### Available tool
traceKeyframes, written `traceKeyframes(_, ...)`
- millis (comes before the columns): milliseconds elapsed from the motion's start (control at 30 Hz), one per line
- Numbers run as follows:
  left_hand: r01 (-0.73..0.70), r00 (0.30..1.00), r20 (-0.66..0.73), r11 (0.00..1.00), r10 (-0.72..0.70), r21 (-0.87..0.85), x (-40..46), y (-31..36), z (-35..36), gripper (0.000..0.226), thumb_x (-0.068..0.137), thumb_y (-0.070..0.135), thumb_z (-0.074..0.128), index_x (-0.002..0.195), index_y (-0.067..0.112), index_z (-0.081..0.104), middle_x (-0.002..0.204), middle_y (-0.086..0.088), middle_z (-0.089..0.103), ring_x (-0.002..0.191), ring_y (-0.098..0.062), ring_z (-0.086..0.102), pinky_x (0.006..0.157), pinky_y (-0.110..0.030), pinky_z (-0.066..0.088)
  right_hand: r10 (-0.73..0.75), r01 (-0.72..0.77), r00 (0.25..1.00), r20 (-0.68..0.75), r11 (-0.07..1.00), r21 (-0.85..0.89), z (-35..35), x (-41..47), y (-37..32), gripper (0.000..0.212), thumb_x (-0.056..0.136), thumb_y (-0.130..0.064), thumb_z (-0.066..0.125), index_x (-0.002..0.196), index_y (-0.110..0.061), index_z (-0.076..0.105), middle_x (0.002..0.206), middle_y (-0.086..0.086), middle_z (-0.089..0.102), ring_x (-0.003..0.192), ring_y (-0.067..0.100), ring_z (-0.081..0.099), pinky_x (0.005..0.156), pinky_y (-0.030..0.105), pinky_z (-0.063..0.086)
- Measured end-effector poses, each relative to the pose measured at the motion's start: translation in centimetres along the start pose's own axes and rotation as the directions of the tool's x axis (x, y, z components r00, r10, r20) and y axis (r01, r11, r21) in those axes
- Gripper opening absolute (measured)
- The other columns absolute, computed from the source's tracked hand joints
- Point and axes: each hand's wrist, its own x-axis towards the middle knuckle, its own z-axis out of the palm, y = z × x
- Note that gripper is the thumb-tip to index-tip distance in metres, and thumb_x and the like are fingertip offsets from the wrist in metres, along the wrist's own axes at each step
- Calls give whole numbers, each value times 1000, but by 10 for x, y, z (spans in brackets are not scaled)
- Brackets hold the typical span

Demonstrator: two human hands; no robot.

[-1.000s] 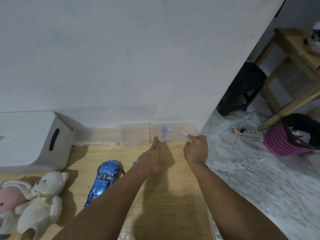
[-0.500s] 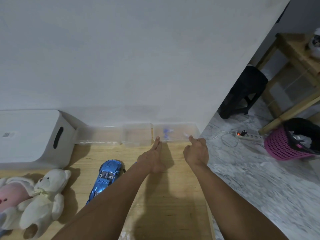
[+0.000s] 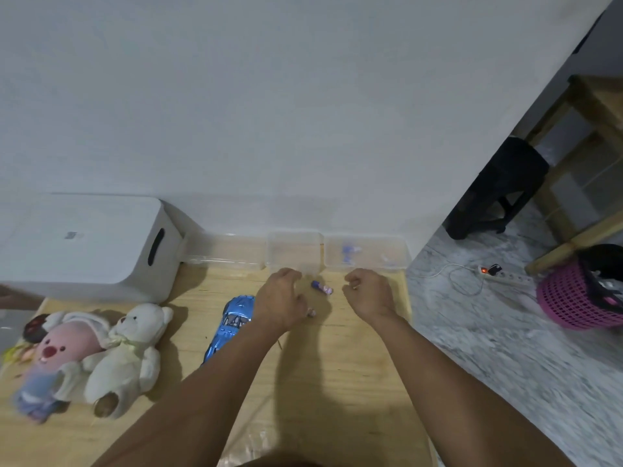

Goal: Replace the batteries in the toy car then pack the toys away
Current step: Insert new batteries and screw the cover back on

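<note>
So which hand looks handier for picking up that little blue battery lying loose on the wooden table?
Probably the left hand: the small blue battery lies just beside its fingers, nearer than the right hand, whose curled fingers seem to pinch something small already.

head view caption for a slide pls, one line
Both hands, left and right, curled over a wooden table flanking a loose battery, blue toy car alongside.

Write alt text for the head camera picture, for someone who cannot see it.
A person's left hand and right hand hover, fingers curled, over a wooden table, either side of a small blue battery. A blue toy car lies beside the left hand, with two plush toys further left and clear plastic boxes along the wall.
</note>
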Motion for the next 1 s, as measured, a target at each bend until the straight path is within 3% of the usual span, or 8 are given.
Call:
traceKeyframes(133, 172, 982, -84, 983, -167, 55, -20, -37, -7, 44, 85, 18, 59, 129, 14, 54, 132, -3, 53, 123, -23, 43, 98, -33, 41, -49, 48, 994, 101, 999, 8, 26, -7, -10, 24, 82, -16, 68, 105, -18, 73, 108, 3, 70, 101, 22, 64, 85, 28, 50)
traceKeyframes(333, 344, 937, -99, 934, -334, 99, -52, -69, -9, 56, 85, 34, 59, 136, 17, 45, 134, -5, 46, 122, -25, 41, 97, -35, 40, -13, 55, 985, 172, 969, -239, 43, -5, -18, 51, 94, -22, 53, 144, -21, 40, 137, 8, 42, 123, 29, 49, 93, 34, 42)
traceKeyframes(400, 389, 920, -68, 918, -385, 73, -59, -75, -5, 63, 84, 40, 61, 139, 18, 39, 135, -5, 43, 122, -24, 41, 97, -37, 41, 12, 43, 985, 170, 950, -311, 44, -2, -18, 44, 96, -24, 50, 140, -20, 45, 135, 11, 42, 121, 31, 50, 91, 34, 43)
traceKeyframes(533, 463, 886, 12, 886, -463, 25, -69, -79, -1, 78, 76, 41, 69, 140, 21, 31, 131, -4, 41, 121, -24, 42, 92, -38, 45, -11, 41, 996, 89, 937, -347, 46, 2, -18, 22, 93, -19, 54, 110, -20, 69, 118, 11, 51, 109, 31, 56, 79, 31, 44)
traceKeyframes(700, 492, 870, -5, 869, -493, 41, -71, -85, 1, 74, 79, 35, 69, 140, 20, 29, 127, -5, 44, 116, -25, 47, 85, -37, 47, -3, 22, 999, 54, 935, -354, 55, 0, -21, 28, 88, -5, 51, 108, -17, 68, 112, 9, 61, 103, 30, 57, 74, 30, 42)
traceKeyframes(833, 479, 877, -18, 876, -481, -54, -71, -88, -1, 69, 79, 33, 70, 137, 18, 36, 120, -7, 50, 112, -27, 51, 87, -39, 48, 12, -10, 1000, 9, 977, -211, 56, 0, -27, 25, 89, -7, 52, 107, -14, 66, 106, 8, 67, 99, 29, 61, 70, 27, 40)
traceKeyframes(933, 448, 877, -58, 856, -477, -258, -69, -89, -10, 65, 75, 29, 75, 131, 18, 45, 113, -6, 57, 106, -26, 56, 84, -36, 48, -21, 21, 1000, -7, 994, 104, 53, -3, -38, 20, 88, -6, 55, 99, -16, 69, 103, 5, 70, 95, 21, 63, 74, 23, 42)
traceKeyframes(1000, 396, 879, -62, 797, -472, -456, -66, -89, -22, 60, 74, 19, 77, 127, 18, 50, 101, -1, 61, 94, -22, 60, 78, -32, 48, -38, 34, 999, 8, 957, 289, 48, -6, -51, 22, 89, -4, 55, 97, -20, 67, 103, 2, 68, 94, 18, 63, 80, 28, 49)
